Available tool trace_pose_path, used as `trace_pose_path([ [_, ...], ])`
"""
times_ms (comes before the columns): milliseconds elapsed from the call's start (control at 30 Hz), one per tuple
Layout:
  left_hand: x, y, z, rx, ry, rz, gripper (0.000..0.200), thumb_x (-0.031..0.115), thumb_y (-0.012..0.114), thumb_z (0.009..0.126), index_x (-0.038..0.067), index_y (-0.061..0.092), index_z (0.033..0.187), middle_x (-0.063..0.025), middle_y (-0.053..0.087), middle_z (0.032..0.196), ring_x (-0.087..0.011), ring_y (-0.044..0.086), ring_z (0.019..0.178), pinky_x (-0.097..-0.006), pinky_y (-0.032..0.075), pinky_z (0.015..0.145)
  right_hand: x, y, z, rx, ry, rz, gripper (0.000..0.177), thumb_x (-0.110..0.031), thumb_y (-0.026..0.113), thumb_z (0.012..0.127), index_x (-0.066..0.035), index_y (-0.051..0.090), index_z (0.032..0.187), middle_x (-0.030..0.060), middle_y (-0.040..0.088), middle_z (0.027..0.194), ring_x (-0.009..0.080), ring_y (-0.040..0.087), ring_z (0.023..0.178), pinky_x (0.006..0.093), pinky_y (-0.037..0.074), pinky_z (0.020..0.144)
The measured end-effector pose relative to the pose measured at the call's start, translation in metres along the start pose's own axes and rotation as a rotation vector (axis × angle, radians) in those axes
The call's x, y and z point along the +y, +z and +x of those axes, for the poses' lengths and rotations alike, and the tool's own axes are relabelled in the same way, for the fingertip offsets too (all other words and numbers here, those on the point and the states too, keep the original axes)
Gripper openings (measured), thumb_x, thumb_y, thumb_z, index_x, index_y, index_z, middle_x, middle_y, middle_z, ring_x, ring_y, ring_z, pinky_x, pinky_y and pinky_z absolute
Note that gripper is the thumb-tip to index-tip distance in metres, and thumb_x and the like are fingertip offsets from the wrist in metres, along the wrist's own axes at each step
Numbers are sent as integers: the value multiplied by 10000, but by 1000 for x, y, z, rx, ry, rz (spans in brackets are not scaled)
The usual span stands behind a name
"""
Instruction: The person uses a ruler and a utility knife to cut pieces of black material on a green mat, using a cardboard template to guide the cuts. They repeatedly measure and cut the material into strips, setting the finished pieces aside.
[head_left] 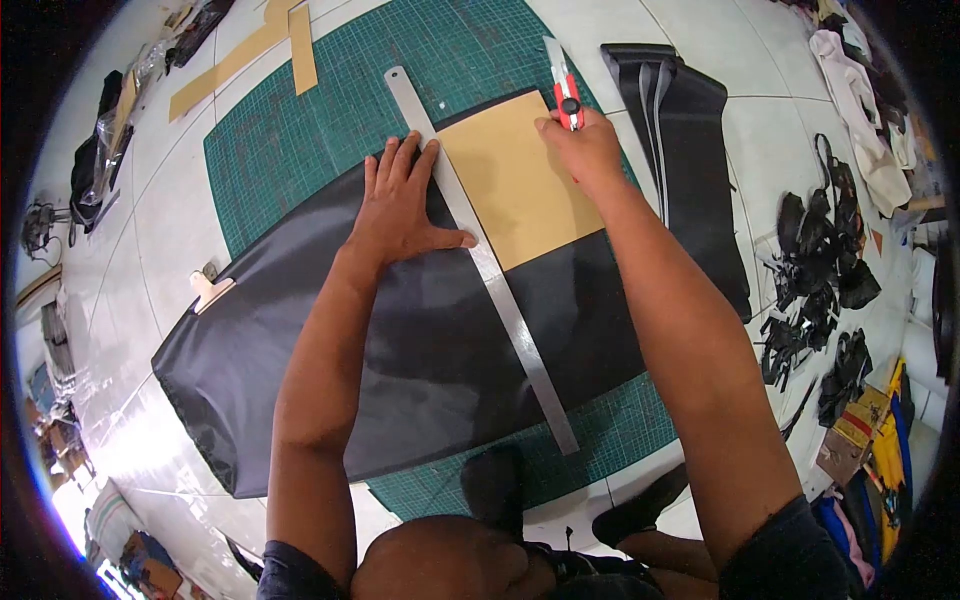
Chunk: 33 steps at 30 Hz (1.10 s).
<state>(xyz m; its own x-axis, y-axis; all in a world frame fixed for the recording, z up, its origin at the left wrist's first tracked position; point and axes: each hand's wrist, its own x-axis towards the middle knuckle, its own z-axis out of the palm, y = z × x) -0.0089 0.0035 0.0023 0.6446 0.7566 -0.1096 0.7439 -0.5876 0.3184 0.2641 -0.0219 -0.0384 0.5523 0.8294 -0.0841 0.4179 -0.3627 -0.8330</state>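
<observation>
My left hand [408, 205] lies spread on the black sheet material [420, 350], its thumb and fingertips pressing on a long steel ruler [515, 330]. A tan cardboard rectangle [515, 185] lies on the black material, its left edge along the ruler. In my right hand [585, 150] is a red utility knife [570, 105], its blade pointing up and away from me. That hand is at the cardboard's upper right corner. Under the material is a green cutting mat [310, 150], showing at the far and near sides.
A metal clip [210, 290] grips the material's left edge. Folded black material with grey strips [690, 150] lies to the right. Black scraps [820, 250] are heaped farther right. Cardboard strips [303, 50] lie at the top left. My foot [640, 505] is near the mat.
</observation>
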Motion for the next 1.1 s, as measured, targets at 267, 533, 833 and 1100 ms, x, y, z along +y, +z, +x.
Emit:
trace_pose_path([
  [267,-1,4,2,-26,-19,84,1372,699,867,487,58,276,1547,-222,230,1601,-431,148,1502,-610,110,1205,-7,-29,-4,-83,66,242,301,-236,807,795,-41,691,992,26,675,850,130,617,760,302,493,701],
  [533,-3,10,2,-5,16,127,1360,700,870,501,71,279,1552,-205,235,1609,-412,156,1505,-605,118,1205,-8,-175,-158,-79,350,368,316,-171,760,842,-46,646,1109,33,669,898,125,615,752,297,500,669],
  [833,-3,11,6,-24,-4,176,1382,722,855,482,67,280,1555,-208,236,1611,-399,148,1511,-589,104,1214,85,-181,-323,0,517,184,300,-190,785,856,-40,649,1078,-30,619,832,59,549,713,238,465,640],
  [1100,-3,8,9,-49,1,180,1362,682,856,498,51,272,1555,-204,238,1611,-390,140,1514,-579,119,1215,70,-163,-330,87,444,7,240,-188,737,860,-43,675,1041,19,669,816,100,604,728,283,505,699],
])
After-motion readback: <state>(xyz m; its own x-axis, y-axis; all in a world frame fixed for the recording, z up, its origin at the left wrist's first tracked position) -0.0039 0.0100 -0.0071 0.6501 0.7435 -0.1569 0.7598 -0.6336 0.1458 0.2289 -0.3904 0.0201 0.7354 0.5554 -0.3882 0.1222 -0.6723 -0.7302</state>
